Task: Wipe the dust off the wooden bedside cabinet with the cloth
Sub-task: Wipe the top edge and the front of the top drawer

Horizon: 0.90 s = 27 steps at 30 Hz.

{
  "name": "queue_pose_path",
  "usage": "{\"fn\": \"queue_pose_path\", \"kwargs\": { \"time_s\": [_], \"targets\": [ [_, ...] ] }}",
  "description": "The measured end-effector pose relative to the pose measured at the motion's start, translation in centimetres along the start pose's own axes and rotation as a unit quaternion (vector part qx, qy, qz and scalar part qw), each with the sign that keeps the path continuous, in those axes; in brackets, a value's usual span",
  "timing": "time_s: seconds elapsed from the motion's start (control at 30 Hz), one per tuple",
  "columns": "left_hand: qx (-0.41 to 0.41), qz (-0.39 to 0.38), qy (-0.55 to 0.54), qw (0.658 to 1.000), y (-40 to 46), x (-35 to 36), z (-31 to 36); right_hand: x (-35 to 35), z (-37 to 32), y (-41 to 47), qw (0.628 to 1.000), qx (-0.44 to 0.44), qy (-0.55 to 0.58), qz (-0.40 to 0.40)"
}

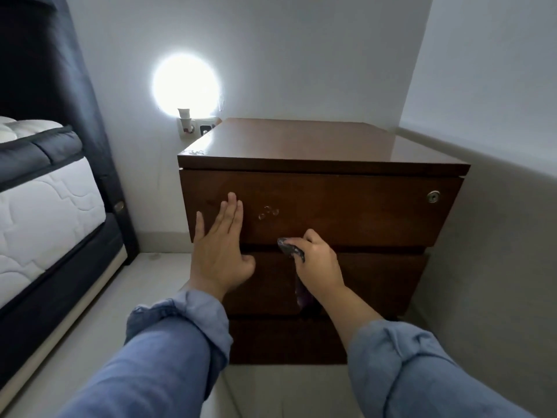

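A: Fingers (232, 211) of left hand (221, 251): straight, held together, lying flat against top drawer (346, 206) front near its left end. Thumb spread out to the side. Nothing held. Reads as a brace, not a wipe.

B: And right of that?

A: Small pale marks (268, 213) on the same front, just beside the left fingertips, untouched. Then right hand (316, 263): fingers curled tight round cloth (291, 250), dark and bunched. The wad sits at the lower edge of the top drawer, about at the seam above second drawer (376, 276). A tail of cloth hangs down below the wrist.

B: Cabinet position?

A: Cabinet (301, 140) stands against the back wall, bed (45, 206) well apart on the left, side wall close on the right. Top is glossy; some specks near its front left corner. Keyhole (433, 196) at far right of top drawer.

B: Judgement on the step?

A: Wiping the drawer front, I think. To do it well: spread the wad flatter so more cloth meets the wood, work in long overlapping passes left to right, go over the pale marks, and run along the seam where dust likely settles. Keep the left palm pressing so the drawer does not shift. Tuck the hanging tail.
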<state>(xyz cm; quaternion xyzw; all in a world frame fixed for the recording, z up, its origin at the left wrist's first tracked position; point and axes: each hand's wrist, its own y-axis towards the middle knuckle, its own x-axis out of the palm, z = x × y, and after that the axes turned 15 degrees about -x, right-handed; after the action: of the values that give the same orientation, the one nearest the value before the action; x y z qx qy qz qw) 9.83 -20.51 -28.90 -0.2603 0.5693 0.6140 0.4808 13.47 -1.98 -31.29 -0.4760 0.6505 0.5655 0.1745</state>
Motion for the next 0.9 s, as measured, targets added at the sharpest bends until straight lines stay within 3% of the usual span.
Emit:
{"fn": "queue_pose_path", "kwargs": {
  "time_s": [0.07, 0.27, 0.43, 0.5, 0.6, 0.73, 0.9],
  "targets": [
    [0.004, -0.001, 0.006, 1.000, -0.1, -0.4, 0.0, -0.4, -0.3, -0.6, 0.999, 0.019, 0.022, -0.017],
    [-0.053, 0.038, -0.016, 0.998, -0.7, -0.7, -1.6, -4.9, -2.8, 2.6, 0.983, -0.071, 0.014, 0.170],
    [-0.082, 0.026, -0.080, 0.993, -1.1, 1.7, -2.3, -4.3, -3.0, 5.4, 0.971, -0.076, -0.003, 0.226],
    [-0.084, 0.029, -0.103, 0.991, -1.0, 2.6, -2.4, -1.9, -3.1, 5.0, 0.974, -0.091, -0.009, 0.208],
    [-0.082, 0.025, -0.108, 0.990, -0.5, 3.4, -2.8, 2.3, -3.2, 3.4, 0.984, -0.124, -0.059, 0.116],
    [-0.058, 0.026, -0.123, 0.990, -0.8, 2.7, -3.5, 4.9, -3.4, 1.0, 0.993, -0.105, -0.058, 0.003],
    [-0.116, 0.065, -0.190, 0.973, -1.8, 3.1, -5.1, 1.6, -5.2, 2.2, 0.982, -0.166, -0.022, 0.083]
  ]
}}
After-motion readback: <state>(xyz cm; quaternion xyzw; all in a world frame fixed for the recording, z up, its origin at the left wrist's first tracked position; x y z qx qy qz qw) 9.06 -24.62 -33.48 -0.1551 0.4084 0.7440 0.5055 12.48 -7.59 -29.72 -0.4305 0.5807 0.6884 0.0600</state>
